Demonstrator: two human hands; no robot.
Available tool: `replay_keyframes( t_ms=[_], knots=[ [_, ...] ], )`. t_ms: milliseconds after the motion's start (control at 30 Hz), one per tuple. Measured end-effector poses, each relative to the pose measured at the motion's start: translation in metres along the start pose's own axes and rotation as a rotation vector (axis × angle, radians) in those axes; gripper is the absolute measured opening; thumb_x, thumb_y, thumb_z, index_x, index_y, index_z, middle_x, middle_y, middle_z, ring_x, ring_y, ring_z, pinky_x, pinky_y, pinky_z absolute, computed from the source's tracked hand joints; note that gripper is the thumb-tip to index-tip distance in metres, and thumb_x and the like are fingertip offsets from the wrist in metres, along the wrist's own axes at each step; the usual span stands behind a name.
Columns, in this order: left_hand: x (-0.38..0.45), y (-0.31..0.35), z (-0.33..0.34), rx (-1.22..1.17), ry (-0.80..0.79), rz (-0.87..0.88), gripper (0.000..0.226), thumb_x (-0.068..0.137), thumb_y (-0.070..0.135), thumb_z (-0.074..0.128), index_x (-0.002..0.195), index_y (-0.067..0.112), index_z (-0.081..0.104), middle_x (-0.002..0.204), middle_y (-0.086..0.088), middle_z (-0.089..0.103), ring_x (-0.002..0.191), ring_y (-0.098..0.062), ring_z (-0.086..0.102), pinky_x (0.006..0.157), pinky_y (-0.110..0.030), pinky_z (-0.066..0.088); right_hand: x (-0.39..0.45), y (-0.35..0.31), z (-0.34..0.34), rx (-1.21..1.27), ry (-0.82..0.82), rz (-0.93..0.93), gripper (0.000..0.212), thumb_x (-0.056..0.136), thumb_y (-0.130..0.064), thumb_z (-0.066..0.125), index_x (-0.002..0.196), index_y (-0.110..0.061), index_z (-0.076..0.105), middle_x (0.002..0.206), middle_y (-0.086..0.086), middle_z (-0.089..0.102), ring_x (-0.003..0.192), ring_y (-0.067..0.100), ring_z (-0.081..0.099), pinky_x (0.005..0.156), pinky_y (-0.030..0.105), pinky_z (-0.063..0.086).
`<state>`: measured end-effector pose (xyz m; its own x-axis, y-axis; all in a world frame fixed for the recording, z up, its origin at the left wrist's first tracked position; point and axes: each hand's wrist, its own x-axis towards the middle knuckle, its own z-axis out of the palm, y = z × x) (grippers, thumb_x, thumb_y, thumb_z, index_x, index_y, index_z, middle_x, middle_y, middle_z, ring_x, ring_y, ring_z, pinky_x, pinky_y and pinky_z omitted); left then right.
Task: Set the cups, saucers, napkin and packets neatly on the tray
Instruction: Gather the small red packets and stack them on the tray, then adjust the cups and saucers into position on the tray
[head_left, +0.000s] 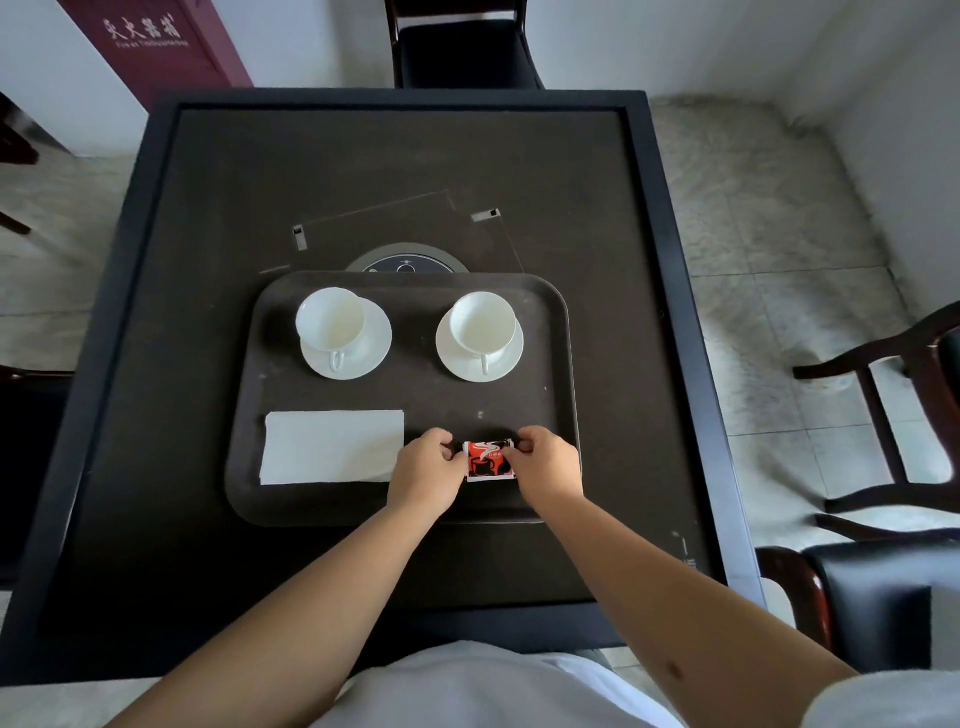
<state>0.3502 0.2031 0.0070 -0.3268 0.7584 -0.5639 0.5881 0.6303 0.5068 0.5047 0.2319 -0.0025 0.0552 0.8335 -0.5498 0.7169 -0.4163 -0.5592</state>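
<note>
while the fingertips of both hands curl in on the red-and-black packets (488, 460), the left hand (425, 474) pinches the left end and the right hand (545, 466) pinches the right end, thumbs and forefingers clamped on the wrapper edges. how many packets are in the little stack i cannot tell; only the top printed face shows.

taking the napkin (332, 447) as the landmark: the packets lie just to its right, apart from it by the width the left hand fills, and roughly level with its middle. beyond the napkin stands the left cup (330, 319) on its saucer (347, 339), handle turned toward the person. beyond and to the right of the napkin stands the right cup (482, 321) on its saucer (479, 344), handle likewise turned. all of this rests on the dark tray (400, 400), which sits on the black table (208, 208).

the step in hand looks like squaring the packets. to do it well, i'd judge: keep both pinches light, press the ends together so the edges line up, turn the long edge parallel to the napkin's near edge, and match that edge's line before letting go. lift the fingers straight off so nothing skews. the task seems nearly finished.
</note>
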Motion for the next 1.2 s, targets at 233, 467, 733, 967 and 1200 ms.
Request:
replay_keyframes(
  t_ms=[233, 467, 733, 967, 1200],
  knots=[
    [0.003, 0.008, -0.031, -0.029, 0.058, 0.144, 0.052, 0.094, 0.036, 0.059, 0.143, 0.027, 0.044, 0.147, 0.002, 0.047, 0.130, -0.019, 0.048, 0.101, -0.041, 0.047, -0.005, -0.018, -0.027, -0.164, 0.002, -0.179, 0.060, 0.090, -0.040, 0.066, 0.143, -0.026, 0.042, 0.144, -0.004, 0.050, 0.126, 0.018, 0.050, 0.092, 0.033, 0.046],
    [0.015, 0.028, -0.052, 0.111, 0.116, 0.279, 0.065, 0.093, 0.047, 0.057, 0.150, 0.031, 0.030, 0.160, 0.002, 0.025, 0.145, -0.022, 0.028, 0.106, -0.044, 0.039, 0.002, -0.048, -0.051, -0.397, 0.025, -0.358, 0.070, 0.090, -0.048, 0.062, 0.148, -0.029, 0.030, 0.160, -0.005, 0.024, 0.143, 0.022, 0.031, 0.105, 0.048, 0.042],
    [0.027, 0.040, -0.069, 0.369, 0.178, 0.440, 0.076, 0.085, 0.069, 0.039, 0.149, 0.038, 0.011, 0.163, -0.002, 0.017, 0.146, -0.028, 0.024, 0.106, -0.050, 0.037, 0.015, -0.074, -0.072, -0.515, 0.081, -0.496, 0.074, 0.089, -0.050, 0.060, 0.149, -0.031, 0.023, 0.162, -0.001, 0.018, 0.145, 0.026, 0.026, 0.108, 0.051, 0.037],
    [0.051, 0.068, -0.076, 0.264, 0.120, 0.353, 0.084, 0.087, 0.059, 0.057, 0.150, 0.022, 0.017, 0.154, -0.004, 0.032, 0.132, -0.029, 0.045, 0.094, -0.045, 0.047, 0.048, -0.105, -0.088, -0.559, -0.029, -0.492, 0.075, 0.091, -0.036, 0.064, 0.151, -0.028, 0.019, 0.164, 0.000, 0.008, 0.140, 0.029, 0.034, 0.092, 0.047, 0.051],
    [0.065, 0.086, -0.068, 0.156, 0.061, 0.292, 0.082, 0.087, 0.042, 0.069, 0.148, 0.015, 0.021, 0.135, -0.012, 0.051, 0.115, -0.030, 0.056, 0.086, -0.041, 0.048, 0.078, -0.126, -0.084, -0.554, -0.121, -0.429, 0.072, 0.097, -0.029, 0.055, 0.155, -0.024, 0.012, 0.164, -0.001, 0.007, 0.137, 0.028, 0.040, 0.087, 0.038, 0.048]
  ],
)
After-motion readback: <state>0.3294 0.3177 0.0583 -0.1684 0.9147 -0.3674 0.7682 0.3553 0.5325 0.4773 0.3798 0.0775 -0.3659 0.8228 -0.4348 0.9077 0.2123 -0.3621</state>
